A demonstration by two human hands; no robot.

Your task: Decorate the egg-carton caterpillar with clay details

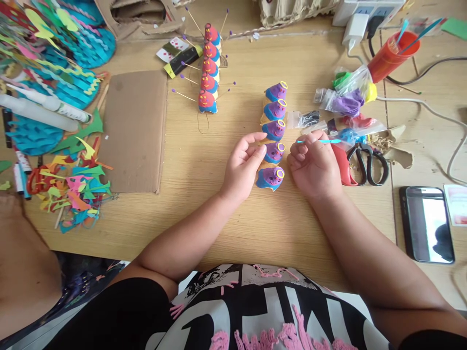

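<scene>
A row of several purple-and-blue cone figures with yellow rings on top and small faces stands on the table, running away from me. My left hand is at the row's left side, thumb and forefinger drawn close beside the third and fourth figures; whether it pinches anything is hidden. To the right of the row, my right hand is closed round a thin blue tool, held between thumb and fingers. Further back stands a second row of red-and-blue figures with purple-tipped sticks at its sides.
Cardboard, paper scraps and blue crafts lie left. At right are clay bags, black-handled scissors, a red cup, cables and a phone. Another person's arm rests at the left edge.
</scene>
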